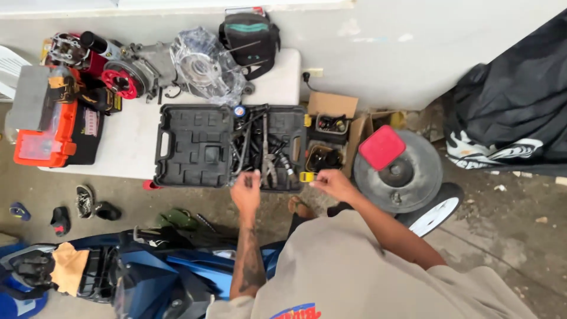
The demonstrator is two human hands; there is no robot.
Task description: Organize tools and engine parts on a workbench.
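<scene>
A black plastic tool case lies open on a white table, its right half filled with several metal tools. My left hand reaches into the near edge of that half, fingers curled among the tools; what it grips is too small to tell. My right hand hovers at the case's right corner, by a yellow latch, fingers pinched close together.
Engine parts, a black bag and an orange-and-black tool box crowd the table. Cardboard boxes of small parts, a grey round part with a red lid, a blue scooter and shoes surround me.
</scene>
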